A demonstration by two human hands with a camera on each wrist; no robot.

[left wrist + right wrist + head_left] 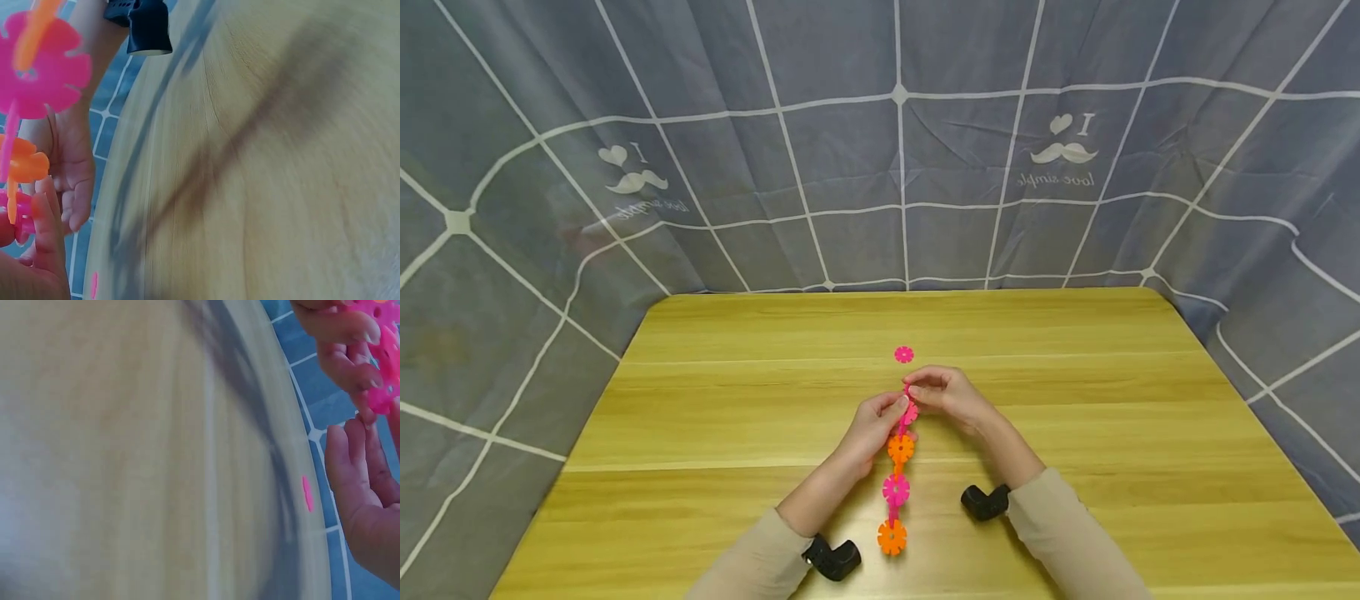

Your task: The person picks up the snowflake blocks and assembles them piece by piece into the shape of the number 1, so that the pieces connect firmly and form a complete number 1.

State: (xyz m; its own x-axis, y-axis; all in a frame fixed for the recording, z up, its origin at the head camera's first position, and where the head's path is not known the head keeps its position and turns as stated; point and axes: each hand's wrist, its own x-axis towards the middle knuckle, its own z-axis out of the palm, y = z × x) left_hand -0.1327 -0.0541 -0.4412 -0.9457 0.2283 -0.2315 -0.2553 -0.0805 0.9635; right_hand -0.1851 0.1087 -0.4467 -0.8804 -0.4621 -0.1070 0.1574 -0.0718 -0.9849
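A chain of notched plastic discs, pink and orange by turns, runs up between the hands; its near end is an orange disc (892, 537). My left hand (874, 429) grips the chain close to its far end, just past another orange disc (901, 448). With thumb and fingers my right hand (951, 396) pinches the pink disc at the far tip, mostly hidden by the fingertips. In the right wrist view, pink discs (386, 356) show between both hands' fingers. The left wrist view has a large pink disc (47, 69) of the chain up close.
One loose pink disc (904, 354) lies flat on the wooden table (737, 358), beyond the hands. Black wrist cameras (837, 560) stick out inward from both forearms. A grey curtain (850, 167) with white lines hangs behind the table and along its sides.
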